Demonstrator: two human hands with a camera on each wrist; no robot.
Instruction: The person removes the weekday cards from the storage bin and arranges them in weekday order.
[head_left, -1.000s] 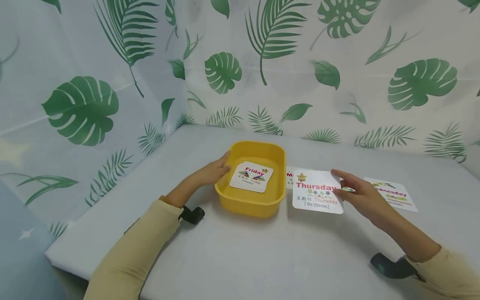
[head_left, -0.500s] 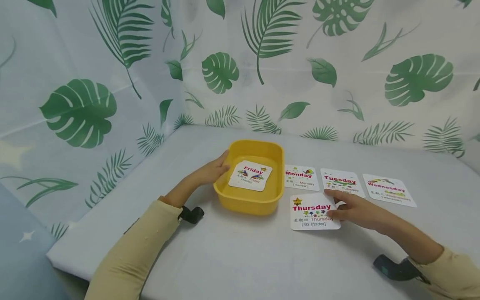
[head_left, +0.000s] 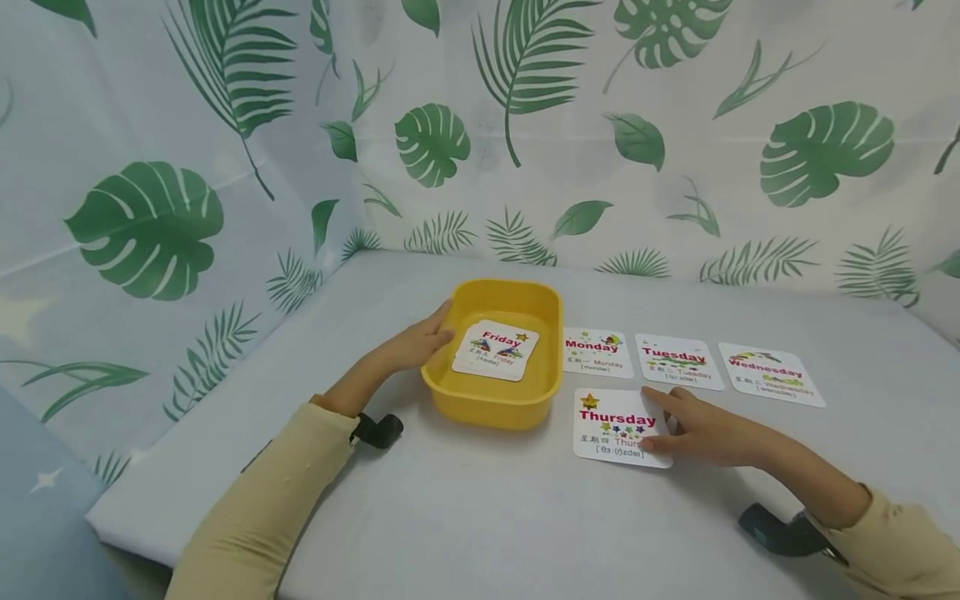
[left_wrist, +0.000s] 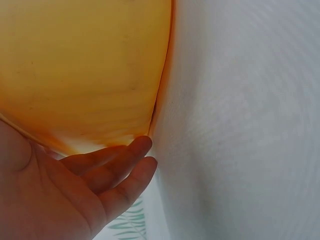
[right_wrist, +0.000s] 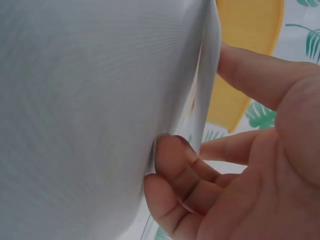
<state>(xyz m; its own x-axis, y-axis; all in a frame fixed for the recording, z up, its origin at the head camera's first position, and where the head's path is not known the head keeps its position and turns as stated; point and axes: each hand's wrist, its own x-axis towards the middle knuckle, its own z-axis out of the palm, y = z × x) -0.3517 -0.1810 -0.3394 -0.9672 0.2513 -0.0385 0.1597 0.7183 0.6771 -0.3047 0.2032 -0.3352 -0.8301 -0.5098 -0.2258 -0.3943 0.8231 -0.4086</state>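
My left hand (head_left: 411,346) holds the left side of a yellow plastic tray (head_left: 491,413); in the left wrist view several fingers (left_wrist: 120,165) lie against its outer wall. Inside the tray is a small stack of cards with a Friday flashcard (head_left: 495,350) on top. My right hand (head_left: 716,427) pinches the right edge of a Thursday flashcard (head_left: 609,427), low over the table in front of the others. In the right wrist view the card's edge (right_wrist: 211,80) shows between thumb and fingers, tilted slightly up from the cloth.
Behind the Thursday card lie Monday (head_left: 597,353), Tuesday (head_left: 679,362) and Wednesday (head_left: 771,374) flashcards in a row, Monday beside the tray. The white-covered table (head_left: 480,517) ends at left. Leaf-printed curtains (head_left: 555,150) stand behind and at left.
My right hand has brought the Thursday card down and toward me, from over the Monday and Tuesday cards to in front of them. The left hand has stayed on the tray.
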